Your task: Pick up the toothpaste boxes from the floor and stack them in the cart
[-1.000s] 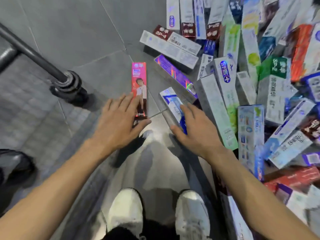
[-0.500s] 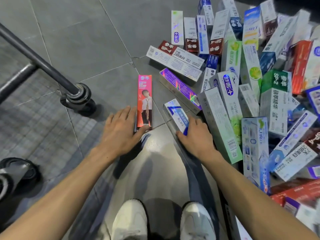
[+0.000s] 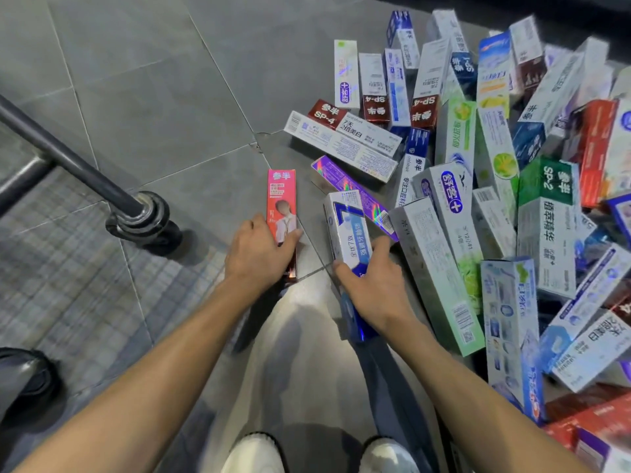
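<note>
A pink toothpaste box lies lengthwise on the grey floor tiles, and my left hand grips its near end, thumb across the top face. My right hand grips a white and blue toothpaste box, whose far end tilts up off the floor. A large heap of toothpaste boxes in many colours fills the floor to the right. The cart's black frame bar runs in from the left down to a round foot.
A purple box lies just behind the white and blue one. A long green-white box lies right of my right hand. A dark caster sits at the left edge. My white shoes stand at the bottom.
Both hands have closed round their boxes. The white and blue box has lifted at its far end. The view has shifted so the heap sits lower in the frame.
</note>
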`<state>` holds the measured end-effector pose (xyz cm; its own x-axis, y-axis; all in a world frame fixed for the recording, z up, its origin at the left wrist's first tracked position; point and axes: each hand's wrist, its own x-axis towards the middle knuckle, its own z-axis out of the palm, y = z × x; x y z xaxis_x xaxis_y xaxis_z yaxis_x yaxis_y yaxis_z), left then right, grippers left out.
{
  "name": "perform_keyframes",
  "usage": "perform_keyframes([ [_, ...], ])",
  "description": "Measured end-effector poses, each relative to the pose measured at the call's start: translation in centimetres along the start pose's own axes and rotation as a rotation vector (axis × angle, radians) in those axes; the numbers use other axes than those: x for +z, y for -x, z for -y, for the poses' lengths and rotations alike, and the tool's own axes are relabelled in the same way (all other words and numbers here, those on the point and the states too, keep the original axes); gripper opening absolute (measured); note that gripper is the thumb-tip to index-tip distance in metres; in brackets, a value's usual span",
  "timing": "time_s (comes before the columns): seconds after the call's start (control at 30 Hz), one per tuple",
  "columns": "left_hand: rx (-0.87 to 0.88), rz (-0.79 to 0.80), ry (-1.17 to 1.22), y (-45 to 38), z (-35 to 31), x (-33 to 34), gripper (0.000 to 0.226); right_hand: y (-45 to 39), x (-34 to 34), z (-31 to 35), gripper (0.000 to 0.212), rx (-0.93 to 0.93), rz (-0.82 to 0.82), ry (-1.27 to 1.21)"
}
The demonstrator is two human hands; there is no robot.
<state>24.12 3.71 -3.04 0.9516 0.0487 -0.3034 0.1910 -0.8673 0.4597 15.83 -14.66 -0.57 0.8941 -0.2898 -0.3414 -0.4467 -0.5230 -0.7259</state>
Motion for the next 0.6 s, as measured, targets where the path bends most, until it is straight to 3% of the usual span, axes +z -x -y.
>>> perform_keyframes([
  [0.1, -0.057, -0.006, -0.022, -1.2, -0.6, 0.7, 0.074, -0.4, -0.4, 0.2, 0.045, 0.010, 0.000, -0.068],
  [0.27, -0.076, -0.051, 0.055, -0.8, -0.3, 1.3, 0.055, -0.9, -0.1, -0.3, 0.047, 0.038, 0.012, -0.158],
  [0.6, -0.098, -0.116, 0.511, 5.2, -1.4, -1.7, 0.046, -0.5, 0.4, 1.8, 0.044, -0.001, -0.029, -0.260],
])
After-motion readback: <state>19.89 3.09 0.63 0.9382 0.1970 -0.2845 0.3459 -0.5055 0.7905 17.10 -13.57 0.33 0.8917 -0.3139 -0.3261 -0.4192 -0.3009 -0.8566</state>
